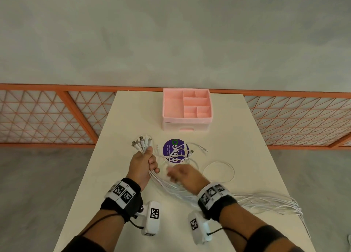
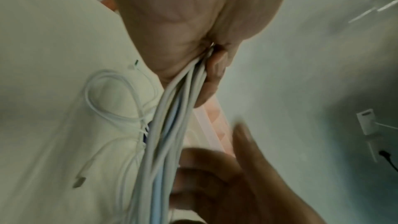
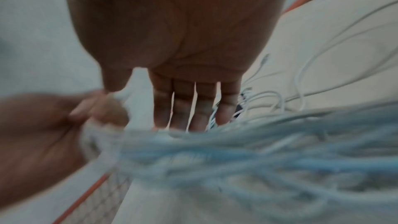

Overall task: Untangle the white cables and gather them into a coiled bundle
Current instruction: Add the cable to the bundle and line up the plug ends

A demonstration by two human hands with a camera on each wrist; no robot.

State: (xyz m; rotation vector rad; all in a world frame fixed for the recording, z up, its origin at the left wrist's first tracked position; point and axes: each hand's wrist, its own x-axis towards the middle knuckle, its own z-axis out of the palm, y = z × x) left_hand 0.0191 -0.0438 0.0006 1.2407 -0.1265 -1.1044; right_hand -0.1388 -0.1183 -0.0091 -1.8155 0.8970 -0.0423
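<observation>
Cables (image 1: 167, 181) in left hand (image 1: 142, 164)'s fist.

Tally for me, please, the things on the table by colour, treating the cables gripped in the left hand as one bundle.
White: 2, the gripped cable bundle and the loose cables.
Pink: 1, the organiser box.
Purple: 1, the round sticker.
Total: 4.
</observation>
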